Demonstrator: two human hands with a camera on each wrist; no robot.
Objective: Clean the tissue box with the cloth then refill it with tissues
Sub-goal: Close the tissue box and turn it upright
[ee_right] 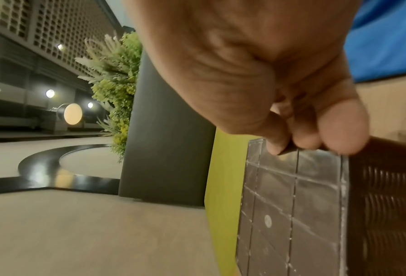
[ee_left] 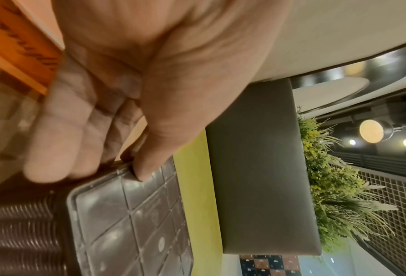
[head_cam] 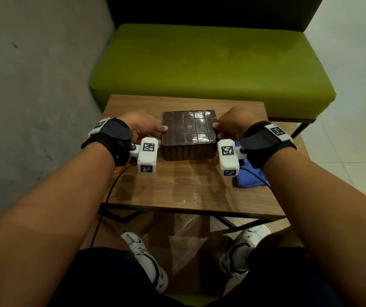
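A dark brown tissue box [head_cam: 188, 129] with ribbed sides stands mid-table, a flat gridded panel [ee_left: 126, 224] facing up. My left hand [head_cam: 160, 134] grips its left end, thumb on the top edge and fingers down the side [ee_left: 95, 168]. My right hand [head_cam: 218, 131] grips the right end the same way, thumb and fingers pinching the panel's rim [ee_right: 308, 143]. The box's top panel [ee_right: 292, 205] shows dusty specks. A blue cloth [head_cam: 250, 178] lies on the table under my right wrist, also in the right wrist view [ee_right: 386, 37]. No loose tissues show.
The small wooden table [head_cam: 177, 191] has bare surface in front of the box. An orange pack [ee_left: 20, 46] lies by my left wrist at the table's left edge. A green bench [head_cam: 199, 63] stands behind the table; a grey wall runs along the left.
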